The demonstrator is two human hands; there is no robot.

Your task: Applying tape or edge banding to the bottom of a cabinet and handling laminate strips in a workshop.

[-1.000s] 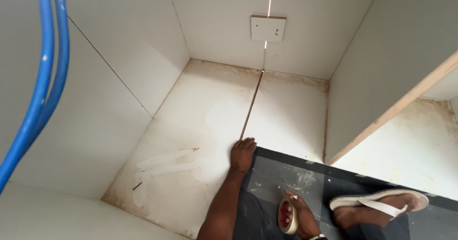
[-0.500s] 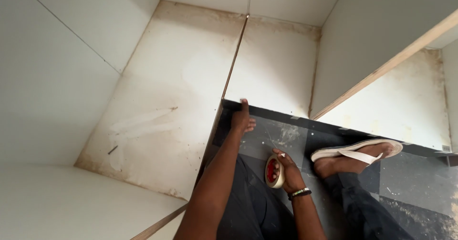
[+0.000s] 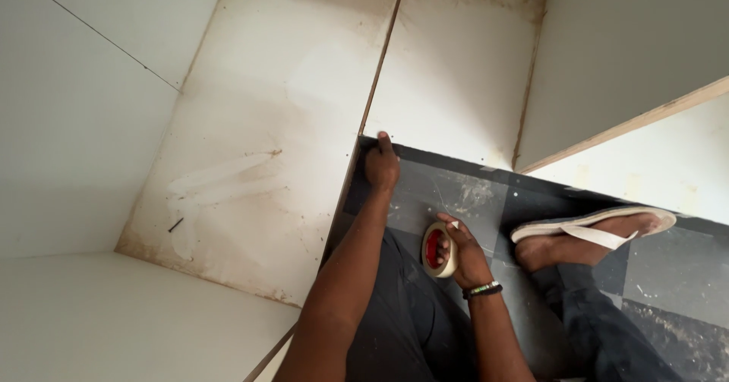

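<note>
Tape roll (image 3: 439, 250) gripped in right hand (image 3: 465, 254). Left hand (image 3: 381, 165) loosely curled, fingertip pressed at dark floor sheet (image 3: 486, 200) corner beside white panel (image 3: 258, 162).

Right hand (image 3: 465, 251) covers part of the tape roll (image 3: 437, 250); the loose tape end is too small to tell. Left hand (image 3: 381, 165) hides the floor sheet (image 3: 486, 200) corner beneath it. Both forearms and legs cut off at bottom edge. Dark speck (image 3: 175, 225) on the board (image 3: 258, 124): unidentifiable.
</note>
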